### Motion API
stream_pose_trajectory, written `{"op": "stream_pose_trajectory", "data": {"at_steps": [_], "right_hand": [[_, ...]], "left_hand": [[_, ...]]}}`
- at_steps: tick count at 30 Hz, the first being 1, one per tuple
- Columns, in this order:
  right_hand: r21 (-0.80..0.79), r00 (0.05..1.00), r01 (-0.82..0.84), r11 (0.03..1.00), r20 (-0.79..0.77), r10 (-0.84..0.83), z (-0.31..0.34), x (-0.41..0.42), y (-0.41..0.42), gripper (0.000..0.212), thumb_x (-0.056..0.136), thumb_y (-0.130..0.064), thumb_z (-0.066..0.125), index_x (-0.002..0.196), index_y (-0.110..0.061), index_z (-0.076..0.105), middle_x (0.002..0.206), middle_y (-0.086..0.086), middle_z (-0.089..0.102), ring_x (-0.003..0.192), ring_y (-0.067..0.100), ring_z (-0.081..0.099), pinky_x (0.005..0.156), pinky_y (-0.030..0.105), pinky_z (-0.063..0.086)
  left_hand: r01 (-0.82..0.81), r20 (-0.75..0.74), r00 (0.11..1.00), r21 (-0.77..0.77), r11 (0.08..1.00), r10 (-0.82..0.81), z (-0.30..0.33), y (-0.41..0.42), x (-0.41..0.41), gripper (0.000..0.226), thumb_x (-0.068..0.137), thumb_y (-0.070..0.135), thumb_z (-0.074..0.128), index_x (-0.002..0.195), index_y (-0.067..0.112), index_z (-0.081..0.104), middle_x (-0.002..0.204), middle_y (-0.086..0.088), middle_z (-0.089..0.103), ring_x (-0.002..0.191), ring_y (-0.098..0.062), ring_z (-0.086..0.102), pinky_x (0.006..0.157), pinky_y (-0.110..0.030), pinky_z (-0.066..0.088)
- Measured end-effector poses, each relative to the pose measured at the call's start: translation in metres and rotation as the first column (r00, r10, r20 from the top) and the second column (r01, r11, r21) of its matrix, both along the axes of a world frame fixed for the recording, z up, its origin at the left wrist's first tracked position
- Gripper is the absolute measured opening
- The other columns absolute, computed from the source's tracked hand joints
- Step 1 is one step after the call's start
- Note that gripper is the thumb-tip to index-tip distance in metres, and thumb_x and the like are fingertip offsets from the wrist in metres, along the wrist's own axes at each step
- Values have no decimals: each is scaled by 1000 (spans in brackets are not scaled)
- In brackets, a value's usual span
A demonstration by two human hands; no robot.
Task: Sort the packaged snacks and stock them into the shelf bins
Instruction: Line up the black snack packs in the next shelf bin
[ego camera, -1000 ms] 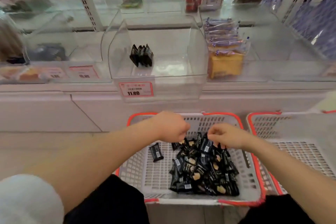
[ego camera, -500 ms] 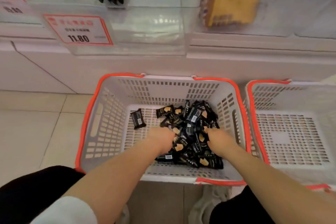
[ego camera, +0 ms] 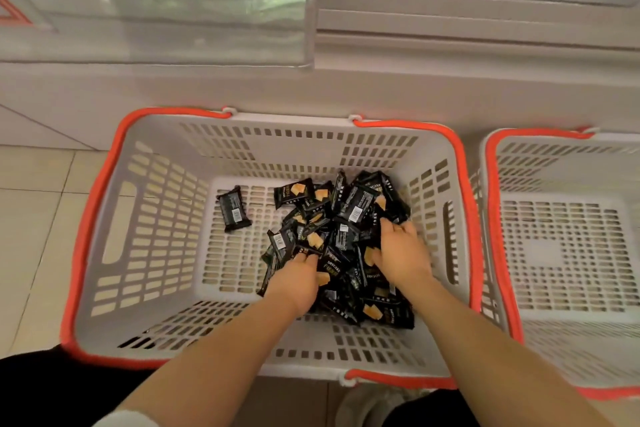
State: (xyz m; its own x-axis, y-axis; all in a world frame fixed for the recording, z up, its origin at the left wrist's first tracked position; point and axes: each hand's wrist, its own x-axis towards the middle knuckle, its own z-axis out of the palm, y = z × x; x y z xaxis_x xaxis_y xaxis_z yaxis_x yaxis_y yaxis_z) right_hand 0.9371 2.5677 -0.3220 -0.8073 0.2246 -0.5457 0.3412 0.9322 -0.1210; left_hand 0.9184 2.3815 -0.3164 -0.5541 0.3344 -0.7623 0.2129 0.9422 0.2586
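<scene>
Both hands, the left hand point(ego camera: 298, 278) and right hand point(ego camera: 401, 253), curl their fingers into the black snack packs point(ego camera: 341, 236); what they hold is hidden. Scoop gently, squeeze softly.

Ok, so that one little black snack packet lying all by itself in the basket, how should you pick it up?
Come straight down from above and pinch the lone black packet across its two long edges. It lies flat on the basket floor, apart from the pile, with bare floor on every side, so nothing blocks the fingers. The left hand looks nearer, so it is probably the easier one to use.
</scene>
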Motion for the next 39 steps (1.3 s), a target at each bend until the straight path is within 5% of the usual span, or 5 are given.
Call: {"op": "stream_pose_trajectory", "data": {"at_steps": [8,14,24,30,39], "right_hand": [[-281,877,285,916,-309,-368,13,-2,5,18,92,-18,48,101,-2,53,55,-3,45,47,17,46,40,26,29],[-174,874,-100,980,-486,3,38,3,-14,28,83,-11,62,110,-6,64,76,9,66,72,24,62,53,29,47],[-296,884,-380,876,-394,250,46,13,-70,47,86,-10,55,132,-12,48,137,4,47,118,25,52,87,40,52],[-457,947,-294,839,-258,191,43,12,-74,48,87,-19,51,134,-20,42,139,-2,40,104,21,57,83,37,51],[7,994,-58,998,90,57,3,19,-31,66,94,-33,50,143,0,20,143,18,32,130,30,32,108,34,30]], "left_hand": [[-280,6,960,-17,960,281,-11,27,2,40,93,33,52,123,8,42,127,-12,48,115,-30,49,89,-41,44],[-719,225,693,284,635,684,1,7,-12,32,91,30,58,114,9,53,97,-7,64,83,-20,61,56,-18,39],[-990,653,122,131,46,747,27,-10,-32,44,98,43,38,122,10,54,114,-11,64,104,-23,61,85,-35,50],[-915,455,374,324,241,808,25,-20,-24,40,96,30,50,131,13,41,120,0,55,87,-10,50,85,-27,32],[-869,427,489,315,382,760,21,-32,-24,59,94,23,46,146,15,20,147,0,32,130,-21,36,103,-34,29]]}}
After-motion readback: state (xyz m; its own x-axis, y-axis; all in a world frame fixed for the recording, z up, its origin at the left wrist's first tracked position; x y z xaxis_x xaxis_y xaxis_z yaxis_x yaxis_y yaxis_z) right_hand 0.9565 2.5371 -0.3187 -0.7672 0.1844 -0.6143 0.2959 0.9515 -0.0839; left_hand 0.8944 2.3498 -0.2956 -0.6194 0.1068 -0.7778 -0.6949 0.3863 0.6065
